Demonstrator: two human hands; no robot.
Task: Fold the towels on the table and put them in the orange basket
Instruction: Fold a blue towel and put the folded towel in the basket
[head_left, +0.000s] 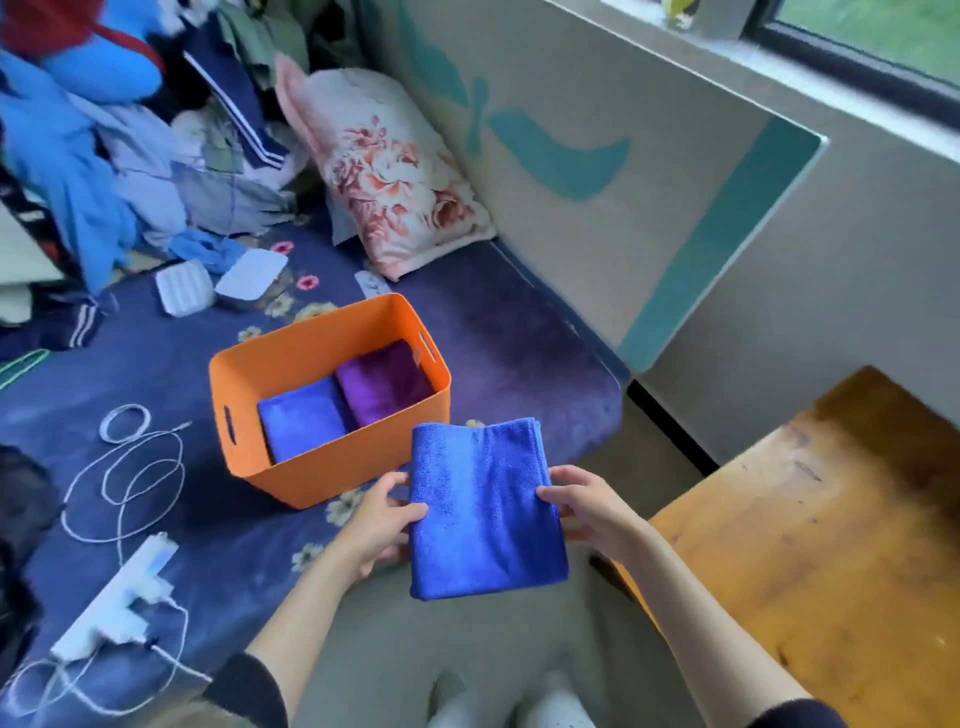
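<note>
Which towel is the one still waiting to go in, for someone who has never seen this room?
Find the orange basket on the flowered blue bedspread. Just in front of it, the left hand and right hand hold a folded blue towel by its side edges. Unlike the blue towel in the basket and the purple towel, it is outside, in the air.

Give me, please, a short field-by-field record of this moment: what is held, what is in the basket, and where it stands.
held item: folded blue towel, in the air near the basket
left hand: grips the towel's left edge
right hand: grips its right edge
orange basket: stands on the dark floral bedcover
basket contents: blue folded towel beside purple folded towel
wooden table: at right
</note>
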